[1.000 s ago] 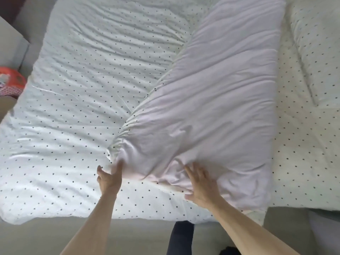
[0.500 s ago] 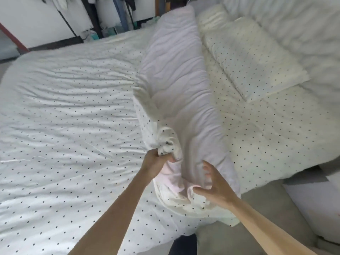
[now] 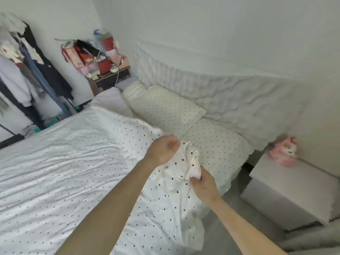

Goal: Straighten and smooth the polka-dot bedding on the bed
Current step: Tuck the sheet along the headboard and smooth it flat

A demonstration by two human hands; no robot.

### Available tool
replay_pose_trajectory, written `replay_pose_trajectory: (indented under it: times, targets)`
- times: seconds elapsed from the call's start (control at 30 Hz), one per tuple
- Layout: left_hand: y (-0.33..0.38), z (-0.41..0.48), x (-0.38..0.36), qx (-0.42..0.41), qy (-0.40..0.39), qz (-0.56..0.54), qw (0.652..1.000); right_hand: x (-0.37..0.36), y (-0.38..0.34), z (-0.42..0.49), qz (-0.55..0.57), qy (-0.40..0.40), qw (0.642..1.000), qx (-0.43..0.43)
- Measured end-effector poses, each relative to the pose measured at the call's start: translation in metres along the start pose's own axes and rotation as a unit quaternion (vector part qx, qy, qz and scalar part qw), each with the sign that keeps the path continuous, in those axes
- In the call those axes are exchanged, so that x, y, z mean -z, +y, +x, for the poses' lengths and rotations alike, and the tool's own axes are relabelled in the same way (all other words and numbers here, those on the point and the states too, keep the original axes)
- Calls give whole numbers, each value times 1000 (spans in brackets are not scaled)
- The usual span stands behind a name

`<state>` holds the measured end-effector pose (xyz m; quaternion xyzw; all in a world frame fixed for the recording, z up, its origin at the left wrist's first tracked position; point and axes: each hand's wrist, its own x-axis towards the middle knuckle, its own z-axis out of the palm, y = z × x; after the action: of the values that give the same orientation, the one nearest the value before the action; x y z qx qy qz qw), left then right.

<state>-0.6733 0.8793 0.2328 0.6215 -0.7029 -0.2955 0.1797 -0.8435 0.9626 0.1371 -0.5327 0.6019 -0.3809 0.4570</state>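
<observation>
Two bare hands grip the white polka-dot duvet [image 3: 70, 162] at its raised corner near the cream dotted pillow [image 3: 165, 109]. Your left hand [image 3: 162, 150] is fisted tight on a bunched fold; your right hand [image 3: 204, 184], just beside it, pinches the pink-lined edge between closed fingers. From that corner the duvet spreads rumpled over the bed, away from the pillow. Beyond the pillow stands a white quilted headboard [image 3: 230, 92].

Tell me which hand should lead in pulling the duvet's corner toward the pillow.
Left, probably. The left hand grips the raised duvet edge nearest the pillow, while the right hand pinches the corner lower, by the bed's side.
</observation>
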Motion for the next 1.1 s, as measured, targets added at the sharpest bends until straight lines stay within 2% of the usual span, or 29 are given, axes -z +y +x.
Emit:
replay_pose_trajectory:
  times: [0.07,0.17,0.27,0.33,0.43,0.5,0.6,0.67,0.73,0.83,0.9,1.0,1.1]
  targets:
    - [8,24,0,-32,32,156,987,31,-5,14,-19,-20,1000,-8]
    - [14,66,-6,-46,-29,327,944,74,3,40,-47,-44,997,-32]
    - [11,126,-21,-79,-99,431,893,120,25,74,-48,-19,997,-64]
    - [14,164,-40,-115,-112,400,902,147,37,98,-27,16,995,-96]
    - [33,234,-73,-193,-71,303,931,179,50,152,24,42,989,-143]
    - [49,264,-85,-237,-52,281,928,191,47,177,77,54,988,-125]
    - [81,312,-98,-315,-25,275,908,213,29,224,103,136,984,-44]
    - [105,331,-107,-358,-21,260,897,225,16,243,5,199,980,26]
    - [131,362,-119,-379,-29,256,889,244,9,273,-140,256,955,56]
    - [155,398,-141,-379,-34,266,886,278,18,301,-334,209,919,1]
    - [169,420,-160,-392,-47,293,871,300,37,315,-373,208,904,-15]
    - [201,470,-194,-405,-60,291,865,334,62,348,-389,263,883,3]
    - [230,524,-252,-386,-113,311,861,375,118,389,-416,294,860,-25]
